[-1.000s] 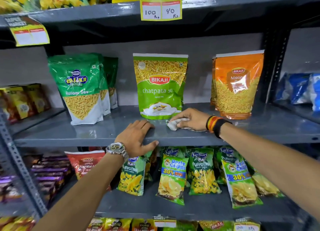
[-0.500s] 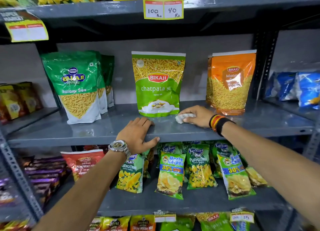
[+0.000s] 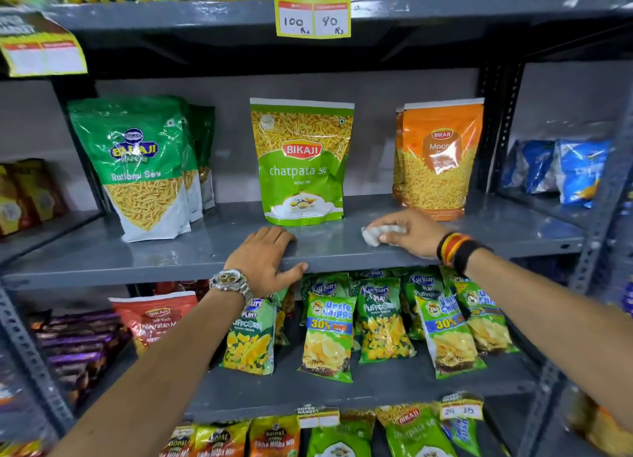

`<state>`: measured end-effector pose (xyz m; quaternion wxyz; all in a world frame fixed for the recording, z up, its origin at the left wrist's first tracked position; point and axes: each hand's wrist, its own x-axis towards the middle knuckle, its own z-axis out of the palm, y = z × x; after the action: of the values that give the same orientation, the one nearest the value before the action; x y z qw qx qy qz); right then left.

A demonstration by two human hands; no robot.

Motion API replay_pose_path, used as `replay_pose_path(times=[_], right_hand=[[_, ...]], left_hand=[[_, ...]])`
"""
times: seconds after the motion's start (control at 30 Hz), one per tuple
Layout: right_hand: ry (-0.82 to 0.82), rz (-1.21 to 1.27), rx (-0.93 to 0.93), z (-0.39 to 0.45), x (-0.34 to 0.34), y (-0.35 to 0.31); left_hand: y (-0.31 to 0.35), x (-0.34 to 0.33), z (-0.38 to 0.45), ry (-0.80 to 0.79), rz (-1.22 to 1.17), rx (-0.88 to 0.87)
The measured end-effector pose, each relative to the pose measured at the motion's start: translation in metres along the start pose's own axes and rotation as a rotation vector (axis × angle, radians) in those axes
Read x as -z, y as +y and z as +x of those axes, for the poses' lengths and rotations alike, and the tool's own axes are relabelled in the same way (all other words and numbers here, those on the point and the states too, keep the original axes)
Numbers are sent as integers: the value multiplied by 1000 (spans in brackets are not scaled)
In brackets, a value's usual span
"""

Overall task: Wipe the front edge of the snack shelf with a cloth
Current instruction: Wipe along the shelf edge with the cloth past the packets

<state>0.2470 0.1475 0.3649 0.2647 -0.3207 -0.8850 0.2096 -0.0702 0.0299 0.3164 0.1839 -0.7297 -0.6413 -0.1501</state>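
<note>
Grey shelf [image 3: 137, 254]: right hand [image 3: 411, 232] grips cloth [image 3: 373, 235], mostly hidden; left hand [image 3: 263, 258] flat on edge.

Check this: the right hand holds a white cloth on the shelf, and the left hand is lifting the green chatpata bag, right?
Not quite. The head view shows the left hand resting on the shelf's front edge, not lifting the green chatpata bag. The right hand does hold the white cloth on the shelf.
</note>
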Motion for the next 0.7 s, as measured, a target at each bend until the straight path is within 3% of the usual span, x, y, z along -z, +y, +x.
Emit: replay_pose_path(times=[0.2, 0.5, 0.7], right_hand=[[-267, 58, -5, -6, 23, -14], [93, 40, -109, 75, 31, 11], [41, -88, -129, 120, -1, 41]], left_hand=[[2, 3, -1, -29, -3, 5], [12, 7, 20, -79, 13, -110], [8, -8, 25, -40, 13, -125]])
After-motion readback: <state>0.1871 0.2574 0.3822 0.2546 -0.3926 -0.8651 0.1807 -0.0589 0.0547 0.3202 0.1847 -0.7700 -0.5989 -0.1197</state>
